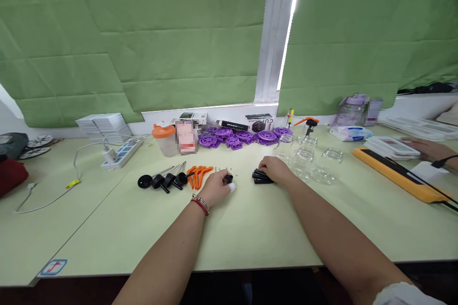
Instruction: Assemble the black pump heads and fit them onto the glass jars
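The left hand (214,187), a red band at its wrist, pinches a small black part (229,179) between narrowed fingertips just above the table (250,233); a light, steady pinch seems best for so small a piece. Just right of it, the right hand (275,169) rests curled on a pile of black pieces (261,177). Left lie black pump heads (162,181) and orange clips (198,174). The clear glass jars (315,164), close at the right, could be knocked. Farther off sit purple wheels (236,138). Another person's hand (427,148) lies far right.
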The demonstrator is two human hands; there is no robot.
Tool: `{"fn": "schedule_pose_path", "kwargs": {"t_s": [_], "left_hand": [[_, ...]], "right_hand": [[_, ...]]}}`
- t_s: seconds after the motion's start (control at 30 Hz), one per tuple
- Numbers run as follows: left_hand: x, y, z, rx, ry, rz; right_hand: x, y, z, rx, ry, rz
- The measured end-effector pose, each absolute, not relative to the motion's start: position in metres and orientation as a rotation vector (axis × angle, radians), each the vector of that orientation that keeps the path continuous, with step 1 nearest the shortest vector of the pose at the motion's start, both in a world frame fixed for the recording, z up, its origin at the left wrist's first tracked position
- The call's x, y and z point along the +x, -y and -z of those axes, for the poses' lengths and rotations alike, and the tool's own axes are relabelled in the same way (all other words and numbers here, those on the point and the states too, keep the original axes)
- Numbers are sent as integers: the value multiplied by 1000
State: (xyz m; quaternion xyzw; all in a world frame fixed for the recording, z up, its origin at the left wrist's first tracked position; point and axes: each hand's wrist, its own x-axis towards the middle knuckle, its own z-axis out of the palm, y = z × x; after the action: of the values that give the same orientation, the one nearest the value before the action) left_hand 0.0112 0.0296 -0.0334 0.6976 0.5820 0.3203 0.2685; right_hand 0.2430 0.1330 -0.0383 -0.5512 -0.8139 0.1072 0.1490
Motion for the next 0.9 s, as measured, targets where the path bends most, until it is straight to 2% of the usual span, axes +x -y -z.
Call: {"fn": "schedule_pose_path", "kwargs": {"t_s": [0.23,0.53,0.9], "left_hand": [[12,-30,32,1884,-1580,-846],[16,-29,33,2020,-1532,-835],[14,-32,39,2058,-1492,-861]], "right_hand": [[240,-123,29,-1493,2240,-249],[187,-65,21,-812,2156,-426],[180,-57,25,-767,2238,-444]]}}
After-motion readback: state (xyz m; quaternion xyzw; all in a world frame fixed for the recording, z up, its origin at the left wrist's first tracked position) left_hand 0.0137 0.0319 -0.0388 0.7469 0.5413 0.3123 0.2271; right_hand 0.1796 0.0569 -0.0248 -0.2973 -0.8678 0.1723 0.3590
